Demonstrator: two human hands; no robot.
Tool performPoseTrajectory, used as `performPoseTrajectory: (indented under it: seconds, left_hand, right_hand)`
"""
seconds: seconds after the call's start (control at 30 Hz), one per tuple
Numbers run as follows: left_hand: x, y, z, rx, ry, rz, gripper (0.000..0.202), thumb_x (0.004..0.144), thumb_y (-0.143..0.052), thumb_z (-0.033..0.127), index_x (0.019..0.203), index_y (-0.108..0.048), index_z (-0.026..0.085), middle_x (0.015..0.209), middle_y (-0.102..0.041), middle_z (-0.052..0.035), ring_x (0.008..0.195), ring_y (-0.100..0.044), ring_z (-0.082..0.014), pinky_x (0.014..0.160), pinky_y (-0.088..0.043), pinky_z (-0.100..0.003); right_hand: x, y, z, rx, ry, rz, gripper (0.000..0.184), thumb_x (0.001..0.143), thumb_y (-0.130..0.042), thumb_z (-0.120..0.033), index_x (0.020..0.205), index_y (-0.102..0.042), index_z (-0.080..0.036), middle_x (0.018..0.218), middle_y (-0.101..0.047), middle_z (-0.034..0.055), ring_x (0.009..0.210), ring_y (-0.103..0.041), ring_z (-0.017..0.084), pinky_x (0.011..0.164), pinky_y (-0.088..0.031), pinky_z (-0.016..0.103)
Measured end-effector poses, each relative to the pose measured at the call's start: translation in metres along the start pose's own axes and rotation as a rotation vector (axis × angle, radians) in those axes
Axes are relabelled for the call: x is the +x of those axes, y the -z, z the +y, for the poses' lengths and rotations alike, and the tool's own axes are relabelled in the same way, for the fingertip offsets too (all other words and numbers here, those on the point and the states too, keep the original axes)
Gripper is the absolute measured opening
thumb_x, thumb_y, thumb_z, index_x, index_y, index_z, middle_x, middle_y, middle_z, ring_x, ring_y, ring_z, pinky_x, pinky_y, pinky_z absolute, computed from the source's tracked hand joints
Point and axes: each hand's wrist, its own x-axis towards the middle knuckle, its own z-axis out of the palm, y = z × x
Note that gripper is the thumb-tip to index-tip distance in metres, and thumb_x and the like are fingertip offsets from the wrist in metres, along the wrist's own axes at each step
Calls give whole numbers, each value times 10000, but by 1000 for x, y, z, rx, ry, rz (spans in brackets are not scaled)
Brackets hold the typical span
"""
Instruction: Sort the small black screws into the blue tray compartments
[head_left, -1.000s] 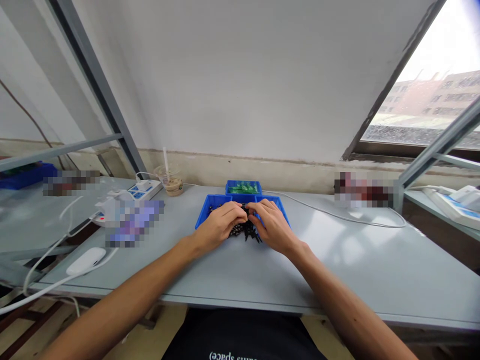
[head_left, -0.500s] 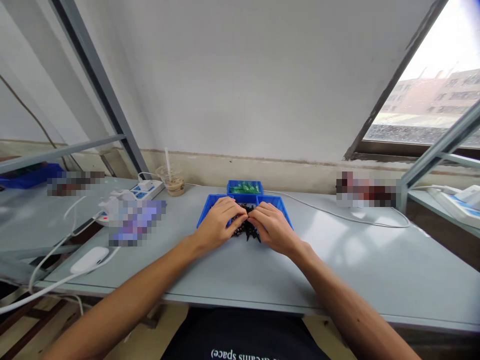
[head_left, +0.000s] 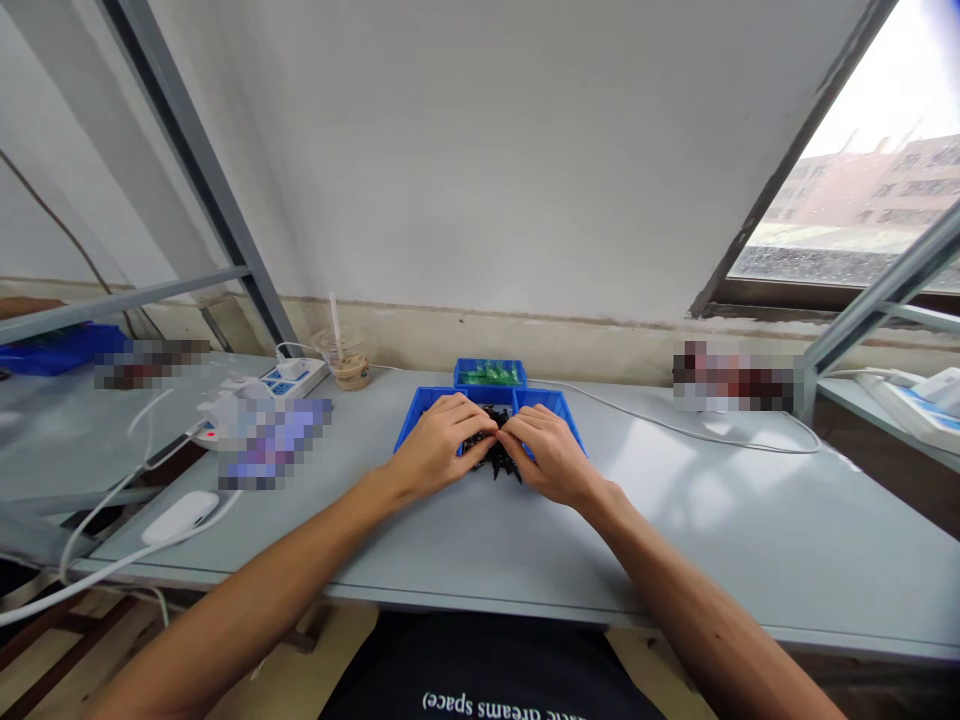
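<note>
My left hand (head_left: 448,437) and my right hand (head_left: 546,450) meet fingertip to fingertip over a heap of small black parts (head_left: 504,462). Both are pinched closed; whatever lies between the fingertips is too small and covered to name. Behind and under the hands stands a blue divided tray (head_left: 564,408), partly hidden by them. The black heap spreads at its near side, and some black pieces show inside it. Just beyond sits a smaller blue tray (head_left: 457,375) holding green pieces (head_left: 491,372).
Left on the grey table (head_left: 480,560) are a plastic cup with a straw (head_left: 351,370), a power strip (head_left: 294,378), a blurred-out purple item (head_left: 277,445) and a white device (head_left: 180,517) by cables. A white cable (head_left: 675,428) runs right. Metal posts (head_left: 202,170) frame the table.
Both hands stay pinched together over the black heap, with only a slight shift of the fingers. The trays and other things have not moved.
</note>
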Motion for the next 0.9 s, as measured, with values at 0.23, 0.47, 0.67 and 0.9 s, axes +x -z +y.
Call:
performPoseTrajectory:
  seconds: [0.23, 0.47, 0.67, 0.9]
  left_hand:
    - [0, 0, 3, -3, 13, 52, 41, 928, -611, 186, 959, -638, 182, 839, -697, -16, 834, -606, -182, 834, -457, -347]
    - [-1, -2, 2, -47, 0, 117, 80, 936, -606, 186, 987, -667, 188, 901, -730, -25, 904, -661, -177, 894, -498, -344]
    - [0, -2, 1, -13, 26, 145, 102, 985, -604, 236, 1025, -685, 189, 930, -749, -35, 906, -678, -182, 907, -498, -363]
    - [-1, -2, 1, 0, 53, 132, 126, 999, -584, 254, 999, -684, 177, 907, -739, -39, 878, -658, -187, 897, -481, -371]
  right_hand:
    - [-2, -1, -1, 77, -34, -18, 258, 1081, -454, -331, 910, -592, -195, 824, -678, 32, 742, -559, 164, 735, -357, 322]
    - [0, -1, 0, 64, -20, -33, 240, 1092, -398, -274, 999, -606, -196, 893, -703, 48, 774, -600, 171, 735, -386, 321]
    - [0, -2, 2, 32, -53, 31, 239, 1081, -421, -266, 997, -636, -204, 871, -700, 46, 792, -612, 178, 745, -411, 328]
    - [-2, -2, 2, 29, -66, 162, 196, 1066, -475, -288, 1049, -658, -219, 892, -707, 48, 794, -619, 181, 750, -442, 323]
